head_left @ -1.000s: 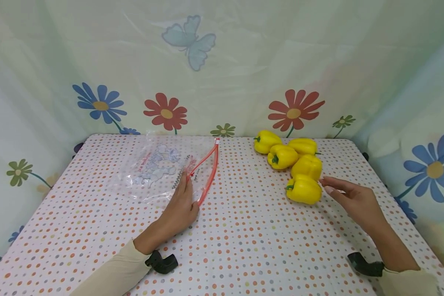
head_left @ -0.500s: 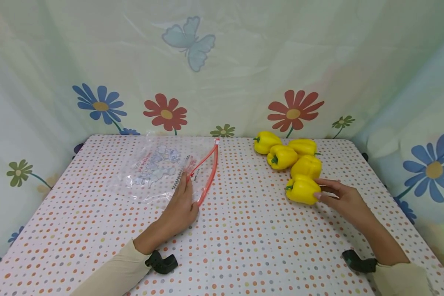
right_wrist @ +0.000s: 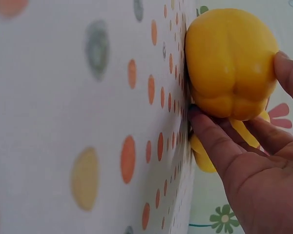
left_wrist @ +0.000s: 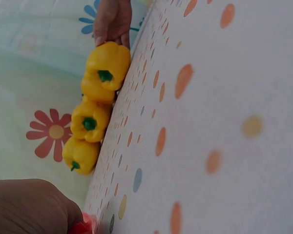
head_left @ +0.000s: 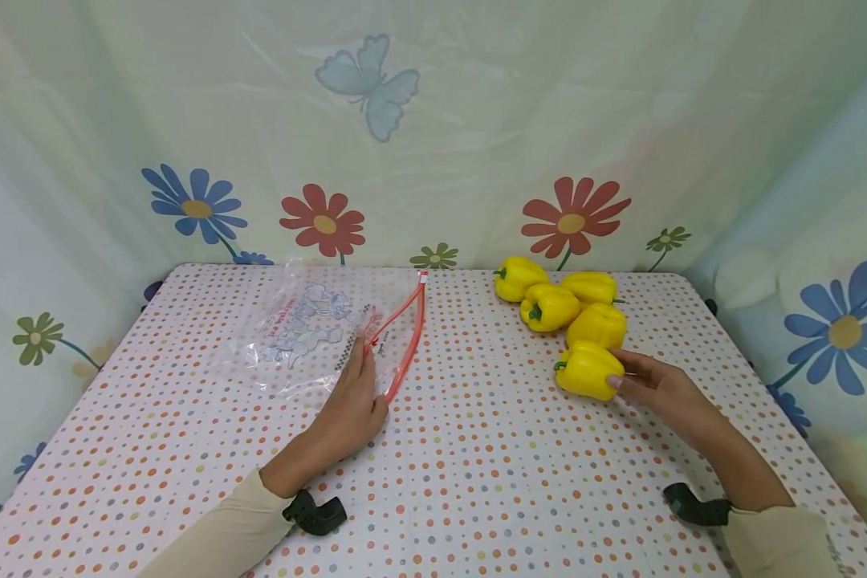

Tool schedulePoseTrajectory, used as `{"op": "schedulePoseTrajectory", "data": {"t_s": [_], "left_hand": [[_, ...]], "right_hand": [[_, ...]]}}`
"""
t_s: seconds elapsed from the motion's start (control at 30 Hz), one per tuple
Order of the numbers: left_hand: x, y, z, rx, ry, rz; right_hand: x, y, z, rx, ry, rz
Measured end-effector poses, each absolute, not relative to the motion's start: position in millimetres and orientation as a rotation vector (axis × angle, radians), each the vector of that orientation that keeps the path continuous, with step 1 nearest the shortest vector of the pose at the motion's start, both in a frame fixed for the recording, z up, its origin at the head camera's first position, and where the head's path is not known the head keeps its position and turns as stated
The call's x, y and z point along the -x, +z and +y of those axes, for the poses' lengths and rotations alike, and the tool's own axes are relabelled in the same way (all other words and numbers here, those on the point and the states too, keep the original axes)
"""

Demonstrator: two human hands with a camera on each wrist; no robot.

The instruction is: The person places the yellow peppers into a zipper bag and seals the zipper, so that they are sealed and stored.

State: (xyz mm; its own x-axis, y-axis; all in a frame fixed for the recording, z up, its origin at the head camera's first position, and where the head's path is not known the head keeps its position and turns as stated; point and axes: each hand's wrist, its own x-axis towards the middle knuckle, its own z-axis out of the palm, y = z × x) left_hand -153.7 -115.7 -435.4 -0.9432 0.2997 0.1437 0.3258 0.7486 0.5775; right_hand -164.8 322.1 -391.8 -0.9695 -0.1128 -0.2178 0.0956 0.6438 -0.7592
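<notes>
A clear plastic zip bag (head_left: 307, 325) with a red zip edge lies on the left of the table. My left hand (head_left: 350, 401) holds the bag at its red-edged mouth, where the two red strips stand apart. At the right, my right hand (head_left: 668, 393) grips the blunt end of the nearest yellow bell pepper (head_left: 584, 369). In the right wrist view the thumb (right_wrist: 289, 73) touches one side of that pepper, with the other fingers along its opposite side. Several more yellow peppers (head_left: 551, 307) are bunched behind it.
A white tablecloth (head_left: 470, 482) with coloured dots covers the table. Behind it hangs a flower-printed curtain (head_left: 470, 160), which also runs along both sides. A black wrist mount (head_left: 316, 514) sits on the left forearm, and another mount (head_left: 696, 507) on the right.
My right hand has moved left from beside the nearest pepper and taken hold of its blunt end. The left hand and the bag have stayed in place.
</notes>
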Motion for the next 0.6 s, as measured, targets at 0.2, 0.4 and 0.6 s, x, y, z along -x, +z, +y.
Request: {"op": "schedulePoseTrajectory", "data": {"t_s": [0.2,0.4,0.6], "left_hand": [[153.9,-435.9,-116.3,0.510,-0.967,-2.909],[154.1,-436.1,-116.2,0.521,-0.961,-2.910],[154.5,-436.0,-116.0,0.544,-0.968,-2.868]], "right_hand": [[164.2,-391.1,322.1,0.041,-1.239,2.634],[163.8,-391.2,321.8,0.057,-1.218,2.660],[163.3,-389.6,318.1,0.078,-1.166,2.682]]}}
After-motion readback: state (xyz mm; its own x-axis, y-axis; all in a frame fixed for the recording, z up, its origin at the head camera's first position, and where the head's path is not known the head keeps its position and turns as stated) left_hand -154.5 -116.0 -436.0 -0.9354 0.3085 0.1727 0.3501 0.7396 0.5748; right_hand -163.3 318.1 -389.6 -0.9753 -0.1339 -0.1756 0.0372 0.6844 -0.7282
